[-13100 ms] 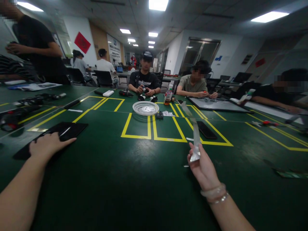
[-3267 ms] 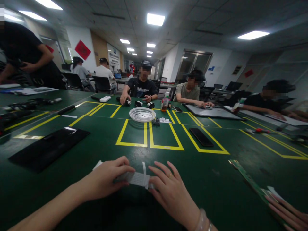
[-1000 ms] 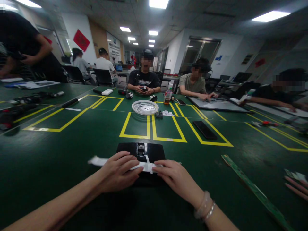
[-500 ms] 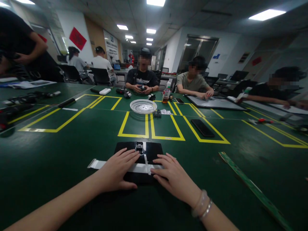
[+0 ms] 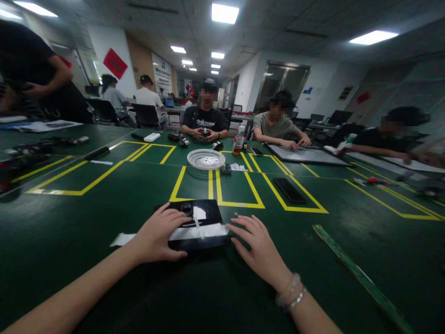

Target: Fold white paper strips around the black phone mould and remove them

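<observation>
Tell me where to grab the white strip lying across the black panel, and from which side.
Pinch the white strip by its free left end, coming from the left: that end overhangs the black panel onto the table, while the left hand covers the rest.

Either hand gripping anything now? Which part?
Nothing gripped. Left hand lies flat on the black panel's left end, over the white strip. Right hand lies open at the panel's right edge; contact there unclear.
</observation>
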### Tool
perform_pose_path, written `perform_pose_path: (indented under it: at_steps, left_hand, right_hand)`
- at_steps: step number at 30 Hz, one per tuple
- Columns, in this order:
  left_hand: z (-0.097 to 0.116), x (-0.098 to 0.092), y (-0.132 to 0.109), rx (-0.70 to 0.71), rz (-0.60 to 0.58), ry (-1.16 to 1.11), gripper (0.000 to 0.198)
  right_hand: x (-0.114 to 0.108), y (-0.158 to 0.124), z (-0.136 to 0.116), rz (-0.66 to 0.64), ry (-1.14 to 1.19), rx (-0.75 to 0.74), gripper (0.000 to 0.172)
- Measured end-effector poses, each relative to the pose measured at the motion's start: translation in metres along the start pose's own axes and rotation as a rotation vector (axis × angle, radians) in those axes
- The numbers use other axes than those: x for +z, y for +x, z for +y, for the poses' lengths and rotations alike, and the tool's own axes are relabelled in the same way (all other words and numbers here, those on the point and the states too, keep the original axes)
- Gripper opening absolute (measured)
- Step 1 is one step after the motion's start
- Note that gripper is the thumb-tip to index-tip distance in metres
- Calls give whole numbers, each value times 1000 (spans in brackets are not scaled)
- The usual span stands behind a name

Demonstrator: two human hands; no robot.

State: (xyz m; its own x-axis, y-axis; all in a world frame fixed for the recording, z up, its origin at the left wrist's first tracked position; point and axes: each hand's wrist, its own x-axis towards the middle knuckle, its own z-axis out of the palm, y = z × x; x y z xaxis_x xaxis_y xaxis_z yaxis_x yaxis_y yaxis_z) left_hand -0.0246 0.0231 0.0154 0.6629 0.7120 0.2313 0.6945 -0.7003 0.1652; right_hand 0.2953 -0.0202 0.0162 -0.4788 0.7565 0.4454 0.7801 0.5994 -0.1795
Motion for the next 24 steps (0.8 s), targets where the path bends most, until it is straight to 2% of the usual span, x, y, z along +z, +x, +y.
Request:
perform_pose_path:
  at_steps: [5,9,12,17,20,22,24]
  left_hand:
    - [-72,-9,-13,-297,180,168,70]
    - [-129,-22,-40,-646,127,293,75]
    - [-153,-34,-63,-842,95,338,81]
    - [-176,-43,-92,-1211,66,263,99]
    - [-191,-35,-105,-1242,183,192,105]
    - [-201,-29,-111,-1194,332,143,97]
    - [-208,-26,-114,-1129,476,103,80]
  right_hand:
    - [2,0,1,13,-13,22,36]
    - [2,0,2,23,-23,86,35]
    - [1,-1,3,29,-20,122,33]
    - [1,0,2,25,-13,135,32]
    - [2,0,2,33,-8,126,31]
    - [2,0,3,37,-4,124,31]
    - [2,0,3,37,-2,127,31]
